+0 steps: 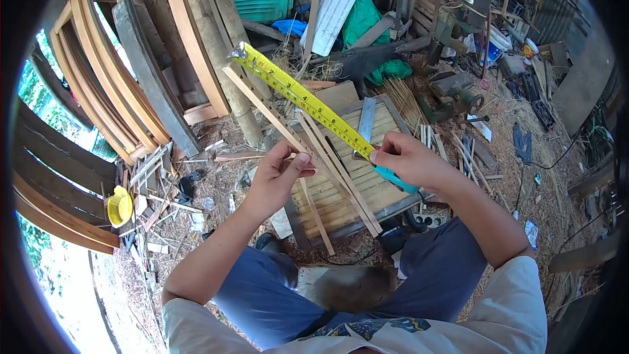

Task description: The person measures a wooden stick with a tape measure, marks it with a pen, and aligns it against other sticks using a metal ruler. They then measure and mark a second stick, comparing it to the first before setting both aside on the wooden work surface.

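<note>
My left hand (283, 174) is closed around a thin wooden strip (259, 103) with small dark holes along it. The strip slants from the upper left down to the right. A yellow tape measure (304, 99) runs out above the strip, its metal end near the strip's upper end. My right hand (400, 157) grips the tape at its lower end, with the teal case (395, 180) under the fingers. Below both hands lies a slatted wooden panel (327, 200) in a dark frame. A metal ruler (367, 120) lies on the panel.
Curved wooden frames (98, 72) lean at the left, near a yellow bowl (120, 206). A machine with a metal vise (452, 95) stands at the right. A teal crate (262, 0) sits at the back. Wood scraps and shavings cover the ground.
</note>
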`<state>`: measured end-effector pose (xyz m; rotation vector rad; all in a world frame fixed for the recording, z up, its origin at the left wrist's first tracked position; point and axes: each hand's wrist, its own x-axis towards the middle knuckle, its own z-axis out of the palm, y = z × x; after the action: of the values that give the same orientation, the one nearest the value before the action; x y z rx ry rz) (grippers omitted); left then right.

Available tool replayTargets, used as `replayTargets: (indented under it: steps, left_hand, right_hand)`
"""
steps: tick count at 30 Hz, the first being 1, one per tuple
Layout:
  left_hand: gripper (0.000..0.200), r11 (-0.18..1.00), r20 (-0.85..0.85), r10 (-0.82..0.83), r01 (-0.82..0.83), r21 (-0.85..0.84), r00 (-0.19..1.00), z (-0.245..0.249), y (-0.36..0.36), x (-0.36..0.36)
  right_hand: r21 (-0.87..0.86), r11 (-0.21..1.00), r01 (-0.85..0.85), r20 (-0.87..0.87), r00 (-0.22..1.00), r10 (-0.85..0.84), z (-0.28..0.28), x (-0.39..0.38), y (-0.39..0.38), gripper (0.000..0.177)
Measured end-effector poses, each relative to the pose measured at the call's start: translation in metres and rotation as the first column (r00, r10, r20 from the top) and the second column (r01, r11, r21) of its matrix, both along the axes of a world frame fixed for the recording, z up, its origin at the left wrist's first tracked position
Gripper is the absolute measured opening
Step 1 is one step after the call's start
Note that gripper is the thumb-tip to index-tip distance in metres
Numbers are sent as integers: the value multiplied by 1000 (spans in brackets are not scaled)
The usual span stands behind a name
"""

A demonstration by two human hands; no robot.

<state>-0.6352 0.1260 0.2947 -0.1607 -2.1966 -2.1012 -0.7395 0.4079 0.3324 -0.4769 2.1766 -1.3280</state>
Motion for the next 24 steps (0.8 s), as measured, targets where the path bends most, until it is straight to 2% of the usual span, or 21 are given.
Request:
replayTargets:
  steps: [12,15,21,24]
  left_hand:
    - [27,1000,1,-1,1,18,1000,1,1,1]
    - [29,999,9,-15,15,32,1000,0,1,0]
    - [32,999,26,-17,16,39,1000,1,2,1]
    - [27,993,45,2,-7,114,999,5,7,2]
  right_hand:
    - [12,999,-32,-1,999,32,-5,-1,-1,37]
    - [15,1000,-6,-4,1000,6,-5,3,-5,23]
    - [15,1000,-13,28,1000,13,-6,6,-8,24]
    - [-7,999,-43,-28,999,43,-18,2,-7,38]
